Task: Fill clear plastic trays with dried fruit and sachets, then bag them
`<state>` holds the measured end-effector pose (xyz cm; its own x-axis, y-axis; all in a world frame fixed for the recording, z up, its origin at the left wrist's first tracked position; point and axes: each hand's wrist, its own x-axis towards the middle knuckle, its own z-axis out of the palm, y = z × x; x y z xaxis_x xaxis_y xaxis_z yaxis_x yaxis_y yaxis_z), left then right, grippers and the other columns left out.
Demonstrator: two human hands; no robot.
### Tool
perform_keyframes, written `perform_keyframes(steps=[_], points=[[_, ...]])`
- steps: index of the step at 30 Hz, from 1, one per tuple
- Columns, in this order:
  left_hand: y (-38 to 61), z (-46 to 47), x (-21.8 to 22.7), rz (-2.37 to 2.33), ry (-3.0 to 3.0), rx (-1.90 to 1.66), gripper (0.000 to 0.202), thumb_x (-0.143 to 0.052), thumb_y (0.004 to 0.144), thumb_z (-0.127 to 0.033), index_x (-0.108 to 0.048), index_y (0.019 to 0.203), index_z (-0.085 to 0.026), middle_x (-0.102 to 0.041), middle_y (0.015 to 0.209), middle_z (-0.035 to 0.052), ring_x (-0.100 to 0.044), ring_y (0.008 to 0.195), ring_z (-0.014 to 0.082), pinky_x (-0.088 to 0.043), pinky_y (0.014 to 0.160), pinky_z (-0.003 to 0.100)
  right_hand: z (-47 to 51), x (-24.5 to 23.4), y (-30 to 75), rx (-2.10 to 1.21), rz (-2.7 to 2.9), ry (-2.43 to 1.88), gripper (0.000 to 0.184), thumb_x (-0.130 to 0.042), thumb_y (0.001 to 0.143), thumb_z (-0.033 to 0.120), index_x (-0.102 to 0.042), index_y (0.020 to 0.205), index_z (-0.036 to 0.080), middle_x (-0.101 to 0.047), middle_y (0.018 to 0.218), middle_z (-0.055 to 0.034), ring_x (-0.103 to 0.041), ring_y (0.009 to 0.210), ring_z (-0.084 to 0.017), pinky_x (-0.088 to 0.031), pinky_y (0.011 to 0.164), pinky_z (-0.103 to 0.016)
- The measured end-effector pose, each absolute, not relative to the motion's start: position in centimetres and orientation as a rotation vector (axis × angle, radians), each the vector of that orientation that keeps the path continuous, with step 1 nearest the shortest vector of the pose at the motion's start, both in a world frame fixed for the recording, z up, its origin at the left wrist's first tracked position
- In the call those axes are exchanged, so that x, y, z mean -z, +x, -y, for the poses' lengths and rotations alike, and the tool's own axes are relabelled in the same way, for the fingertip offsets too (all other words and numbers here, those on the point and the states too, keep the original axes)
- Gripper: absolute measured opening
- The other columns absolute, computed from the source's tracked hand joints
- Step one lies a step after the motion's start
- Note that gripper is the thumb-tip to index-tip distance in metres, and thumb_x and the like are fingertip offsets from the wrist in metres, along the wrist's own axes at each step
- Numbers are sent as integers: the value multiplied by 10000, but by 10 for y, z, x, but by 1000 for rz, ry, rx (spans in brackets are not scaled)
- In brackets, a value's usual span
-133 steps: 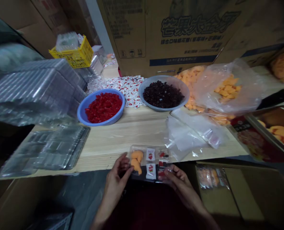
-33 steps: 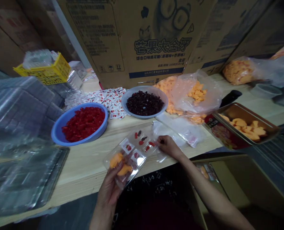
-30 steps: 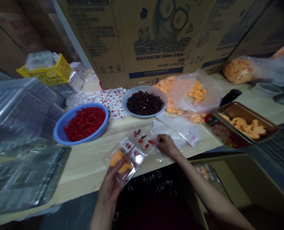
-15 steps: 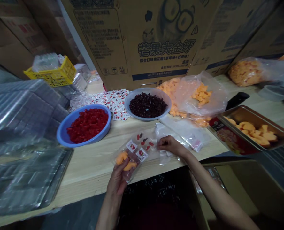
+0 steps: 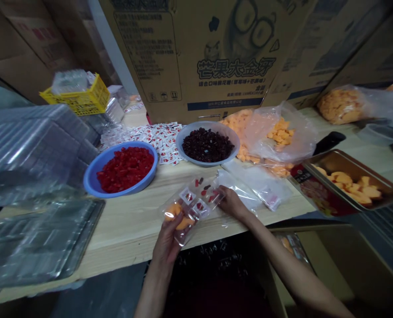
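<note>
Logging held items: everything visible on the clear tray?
The clear tray, glossy and compartmented, looks like plastic. Orange pieces sit at its near end, two white packets with red print midway, red and dark pieces at the far end. It is held slantwise over the table, near end gripped by the left hand, right hand at the far end, exact grip unclear.

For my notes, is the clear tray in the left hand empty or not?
Not empty: inside the clear tray show orange pieces, two printed sachets, red pieces and dark pieces.
</note>
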<state>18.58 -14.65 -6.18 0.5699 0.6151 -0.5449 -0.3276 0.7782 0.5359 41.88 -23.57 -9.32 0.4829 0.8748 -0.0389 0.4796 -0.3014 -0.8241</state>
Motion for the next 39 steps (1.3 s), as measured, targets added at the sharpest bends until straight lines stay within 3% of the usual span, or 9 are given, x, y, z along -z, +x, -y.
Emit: perform_keyframes(steps=[4,9,21,25,31,39], points=[[186,144,74,-749,481,-581,545,-756,775,-100,-609,1295,-164,-707,1230,131,-737,974,235,-622,847,319,239,91,431,-735,1087,-1899,126,-601,731,252,-542,650,175,-503,591,34,-433,570,-108,-342,544,-219],[181,153,79,-807,533,-638,500,-813,732,-159,-655,1205,-172,-731,1169,96,-727,996,236,-612,832,308,242,89,438,-721,989,-1833,171,-529,741,354,-517,695,190,-513,605,37,-435,546,-102,-331,513,-215],[181,192,65,-909,919,-661,502,-830,728,-262,-690,1203,-181,-717,1216,89,-645,1168,262,-468,1049,317,237,78,412,-406,899,-1930,77,-544,718,244,-493,673,209,-497,605,36,-435,560,-118,-336,554,-249],[183,182,60,-838,1036,-589,521,-789,778,-305,-650,1265,-183,-674,1301,97,-647,1163,262,-480,1040,334,238,73,411,-350,970,-1916,78,-528,745,237,-468,700,215,-463,602,48,-426,558,-119,-327,550,-249],[185,165,55,-713,1181,-502,516,-733,827,-383,-618,1283,-169,-691,1257,105,-651,1139,273,-470,1050,391,238,71,419,-319,1065,-1888,87,-510,787,237,-465,716,214,-448,615,49,-425,572,-125,-317,560,-254],[190,151,51,-652,1272,-431,519,-737,823,-382,-634,1291,-182,-725,1167,94,-671,1059,260,-501,976,353,240,72,428,-283,1127,-1891,115,-499,840,211,-464,730,214,-467,661,37,-443,605,-136,-324,590,-263]])
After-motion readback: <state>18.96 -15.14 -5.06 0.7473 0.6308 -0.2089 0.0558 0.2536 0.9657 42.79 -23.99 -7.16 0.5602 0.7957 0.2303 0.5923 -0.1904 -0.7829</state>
